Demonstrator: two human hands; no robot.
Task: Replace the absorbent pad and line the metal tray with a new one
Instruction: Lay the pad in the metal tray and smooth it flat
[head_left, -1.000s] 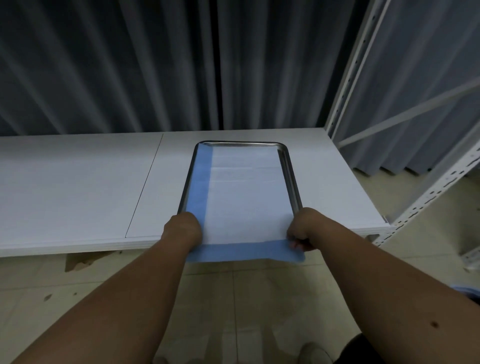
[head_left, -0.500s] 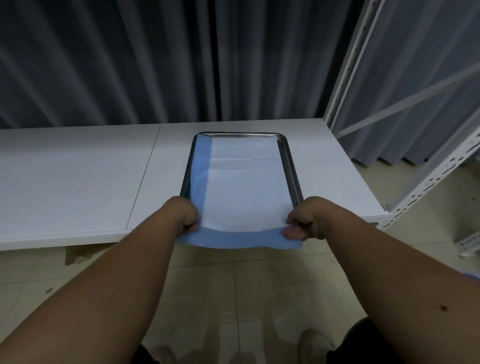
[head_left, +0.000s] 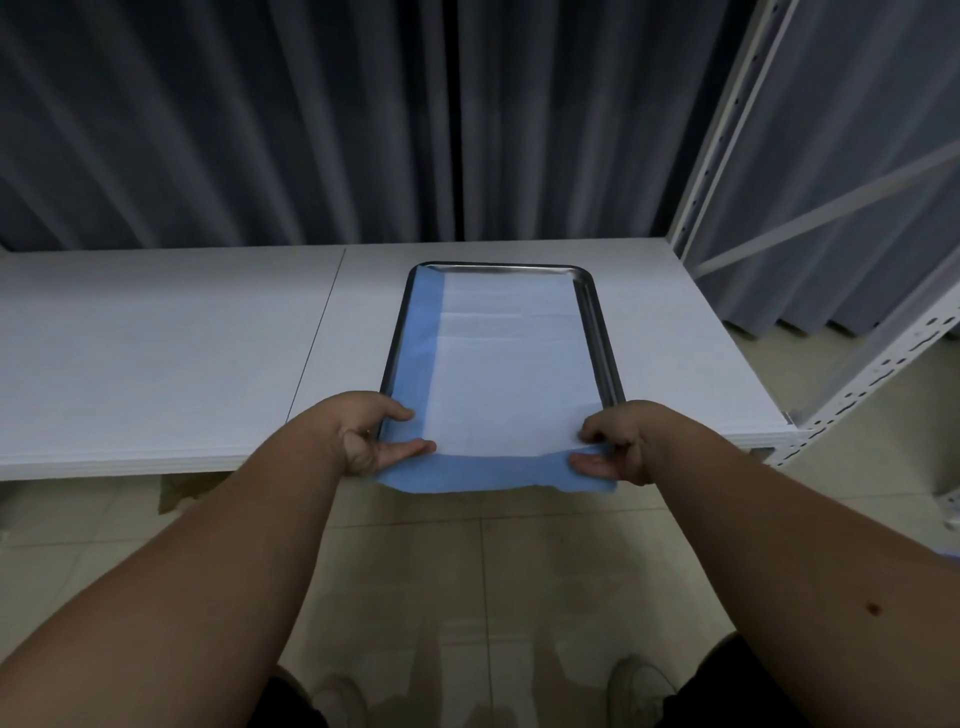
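A long metal tray (head_left: 597, 332) lies on the white table (head_left: 171, 353), its near end at the table's front edge. A white absorbent pad (head_left: 509, 364) with blue borders on the left and near sides lies in it and hangs over the near rim. My left hand (head_left: 369, 436) pinches the pad's near left corner between thumb and fingers. My right hand (head_left: 618, 447) pinches the near right corner the same way. The tray's near rim is hidden under the pad and my hands.
Dark curtains hang behind the table. A white perforated metal shelf frame (head_left: 727, 140) stands at the table's right end. Tiled floor (head_left: 467, 571) lies below, with my shoes at the bottom edge.
Both hands shifted on the pad's near corners, and the fingers now show pinching the blue edge. The near edge looks slightly lifted and rumpled. The camera moved a little.
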